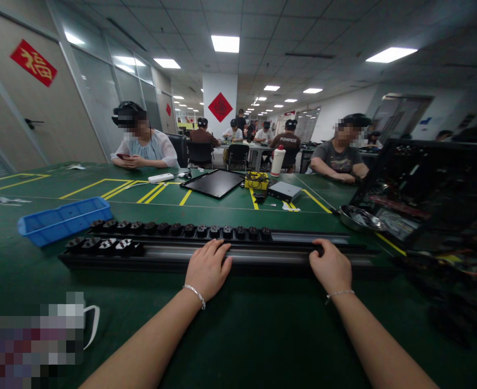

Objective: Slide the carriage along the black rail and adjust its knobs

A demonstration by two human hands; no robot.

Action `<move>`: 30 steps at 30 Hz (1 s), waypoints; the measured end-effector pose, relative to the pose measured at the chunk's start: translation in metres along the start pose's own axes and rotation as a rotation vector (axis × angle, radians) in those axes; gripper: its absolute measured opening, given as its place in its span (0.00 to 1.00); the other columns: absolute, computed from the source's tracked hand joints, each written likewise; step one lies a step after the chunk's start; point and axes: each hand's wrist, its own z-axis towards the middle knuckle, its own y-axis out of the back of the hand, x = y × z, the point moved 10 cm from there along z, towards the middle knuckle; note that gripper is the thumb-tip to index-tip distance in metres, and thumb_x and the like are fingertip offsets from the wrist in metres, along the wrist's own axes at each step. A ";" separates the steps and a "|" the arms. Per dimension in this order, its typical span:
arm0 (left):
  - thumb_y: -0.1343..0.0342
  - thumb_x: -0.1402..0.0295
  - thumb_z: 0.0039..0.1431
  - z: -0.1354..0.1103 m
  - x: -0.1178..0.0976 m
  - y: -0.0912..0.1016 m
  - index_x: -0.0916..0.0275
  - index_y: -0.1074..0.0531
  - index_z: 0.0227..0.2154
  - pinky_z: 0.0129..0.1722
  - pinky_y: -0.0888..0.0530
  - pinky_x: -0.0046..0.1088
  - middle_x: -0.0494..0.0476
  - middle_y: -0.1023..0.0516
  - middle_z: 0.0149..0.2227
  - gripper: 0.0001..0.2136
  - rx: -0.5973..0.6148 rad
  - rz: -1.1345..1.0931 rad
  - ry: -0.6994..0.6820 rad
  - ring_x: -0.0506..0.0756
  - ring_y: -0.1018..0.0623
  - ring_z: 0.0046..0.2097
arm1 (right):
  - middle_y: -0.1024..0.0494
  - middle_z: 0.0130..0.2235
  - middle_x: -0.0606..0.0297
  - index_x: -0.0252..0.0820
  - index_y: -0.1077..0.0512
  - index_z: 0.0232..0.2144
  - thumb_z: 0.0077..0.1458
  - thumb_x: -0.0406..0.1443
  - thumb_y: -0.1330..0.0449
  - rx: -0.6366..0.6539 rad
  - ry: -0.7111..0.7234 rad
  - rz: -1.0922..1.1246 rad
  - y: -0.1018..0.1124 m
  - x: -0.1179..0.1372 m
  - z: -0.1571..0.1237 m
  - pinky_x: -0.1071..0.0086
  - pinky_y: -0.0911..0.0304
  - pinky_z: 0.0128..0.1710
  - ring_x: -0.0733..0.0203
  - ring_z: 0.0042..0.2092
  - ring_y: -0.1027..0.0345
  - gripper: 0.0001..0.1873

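A long black rail (pixel 263 254) lies across the green table in front of me, with a row of several black socket modules (pixel 181 229) seated along its far channel and a few more modules (pixel 104 246) at its near left end. My left hand (pixel 208 270) rests on the rail's near edge, fingers laid flat over it. My right hand (pixel 331 265) grips the same edge further right, fingers curled over the top. Both wrists wear thin bracelets.
A blue plastic tray (pixel 62 219) sits at the left. A metal bowl (pixel 358 218) and an open black computer case (pixel 429 189) stand at the right. Further back lie a black panel (pixel 214 182), a yellow box (pixel 257 180) and a white bottle (pixel 278 160). Other people sit opposite.
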 end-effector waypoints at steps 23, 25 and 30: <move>0.58 0.61 0.60 0.000 -0.001 0.002 0.58 0.32 0.48 0.50 0.33 0.39 0.55 0.30 0.53 0.17 -0.001 -0.001 -0.002 0.57 0.34 0.56 | 0.26 0.42 0.56 0.40 0.31 0.37 0.46 0.44 0.50 0.004 -0.048 -0.064 0.002 -0.019 0.001 0.55 0.47 0.49 0.50 0.46 0.36 0.19; 0.57 0.61 0.60 0.000 -0.001 0.002 0.58 0.32 0.48 0.50 0.33 0.39 0.56 0.30 0.53 0.17 0.001 -0.003 -0.001 0.58 0.33 0.55 | 0.27 0.43 0.55 0.40 0.31 0.37 0.46 0.47 0.50 0.020 -0.071 -0.087 0.002 -0.024 0.001 0.51 0.51 0.52 0.48 0.48 0.37 0.21; 0.57 0.61 0.60 0.000 0.000 0.001 0.57 0.32 0.48 0.50 0.33 0.39 0.55 0.30 0.53 0.17 -0.006 -0.003 -0.003 0.58 0.34 0.56 | 0.28 0.46 0.55 0.41 0.30 0.39 0.47 0.49 0.52 0.057 -0.085 -0.097 -0.003 -0.029 0.000 0.49 0.55 0.54 0.49 0.51 0.39 0.23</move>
